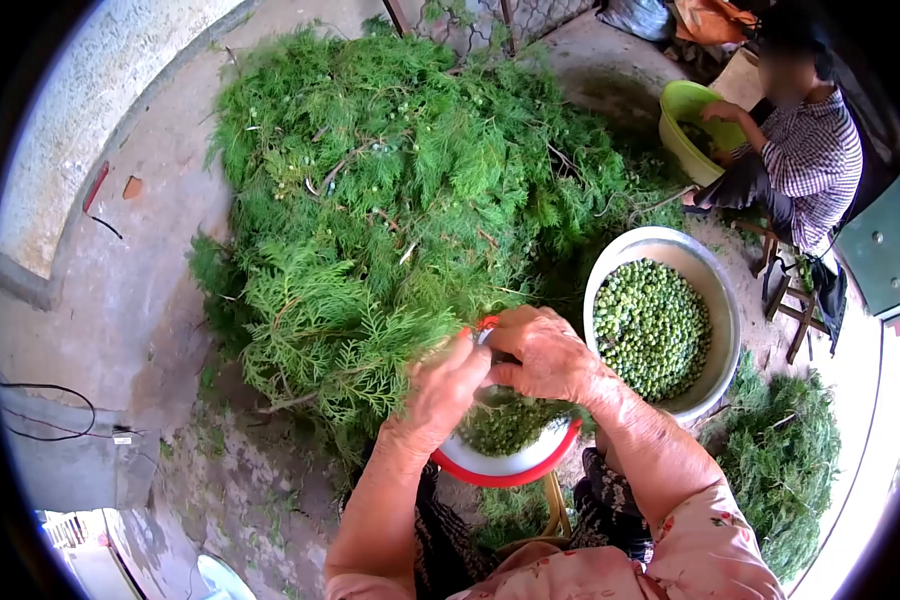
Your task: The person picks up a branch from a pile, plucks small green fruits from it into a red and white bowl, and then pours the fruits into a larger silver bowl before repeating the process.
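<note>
My left hand (440,392) is closed around a green leafy branch (330,330), whose fronds spread to the left. Close beside it, my right hand (547,352) has its fingers bent together at the branch's edge; what they pinch is hidden. Both hands are over a white basin with a red rim (505,478), which holds small green cones (505,428). To the right stands a large metal basin (727,300) with many round green cones (652,325) in it.
A big heap of green branches (400,160) lies ahead, a smaller pile (785,460) at the lower right. Another person (805,160) sits at the upper right, hands in a yellow-green basin (675,145). A wooden stool (798,318) stands there. A black cable (60,388) lies left.
</note>
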